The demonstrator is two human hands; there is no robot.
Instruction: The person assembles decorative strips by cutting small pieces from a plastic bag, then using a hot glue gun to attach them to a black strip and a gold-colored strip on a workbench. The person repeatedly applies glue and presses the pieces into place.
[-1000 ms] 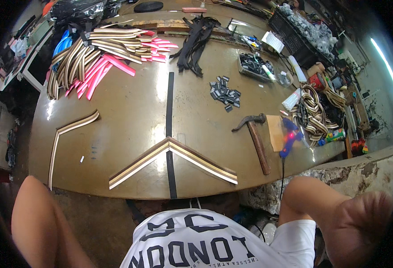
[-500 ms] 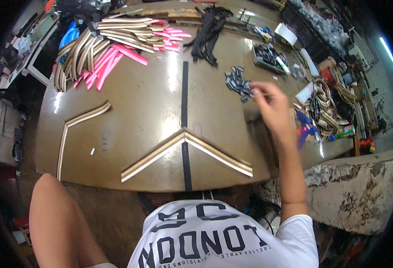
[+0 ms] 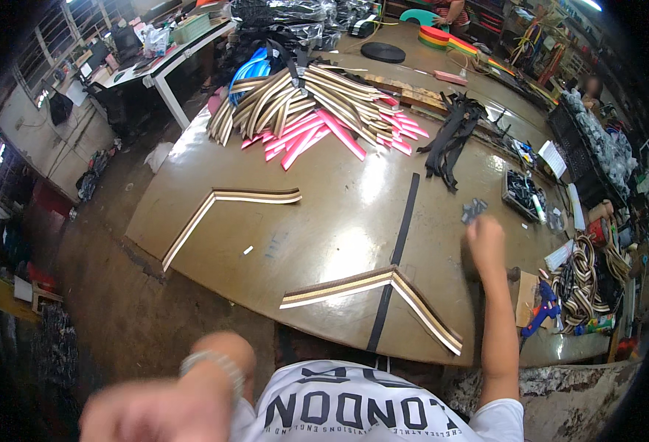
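Observation:
My right hand is at the near edge of a small pile of dark grey pieces on the table, its fingers curled down. Whatever it may hold is hidden under the fingers. Close to the camera at the lower left, my left hand is raised and smeared by motion, with a band round the wrist. Across a black strap lies a striped brown, tan and white webbing strip, bent into a V shape. A second bent striped strip rests farther left.
A heap of striped webbing and pink strips lies at the back. Black straps, a box of small dark parts, a blue glue gun and coiled webbing are on the right. Another person stands far off.
The view has swung left and up, so the table sits lower right. My right hand has closed in on the dark pieces. My left hand has come into view at the lower left.

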